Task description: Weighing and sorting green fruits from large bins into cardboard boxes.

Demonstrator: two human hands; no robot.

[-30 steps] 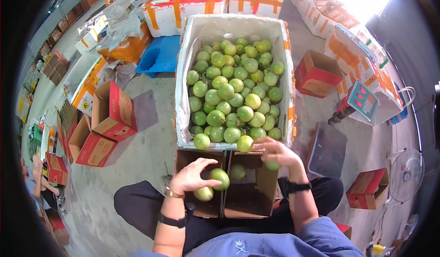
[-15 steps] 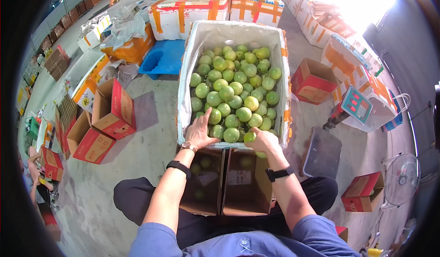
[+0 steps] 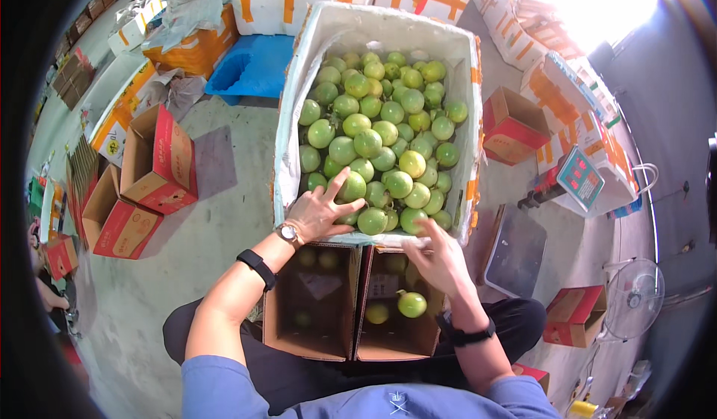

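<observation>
Many round green fruits, which look like passion fruit [image 3: 367, 143], fill a white foam box [image 3: 296, 143] in front of me. My left hand [image 3: 317, 213] reaches over its near edge, thumb and fingers around one green passion fruit [image 3: 351, 187]. My right hand [image 3: 441, 262], slightly blurred, is just outside the near edge with fingers apart and nothing in them. Below it, a single bright passion fruit [image 3: 411, 304] with a stem end shows apart from the hand, over the right carton [image 3: 399, 346]. The left carton [image 3: 308, 348] beside it holds several fruits in shadow.
Red and brown cartons [image 3: 160, 161] stand open at the left, another [image 3: 515, 125] at the right. A scale with a dark platform [image 3: 515, 249] and tilted display [image 3: 581, 180] stands right, near a fan [image 3: 633, 299]. Behind are a blue tray [image 3: 258, 68] and taped foam boxes [image 3: 306, 4].
My right hand has drawn back from the foam box and let go of a passion fruit, now over the right carton. My left hand has closed in around a fruit. The view has shifted.
</observation>
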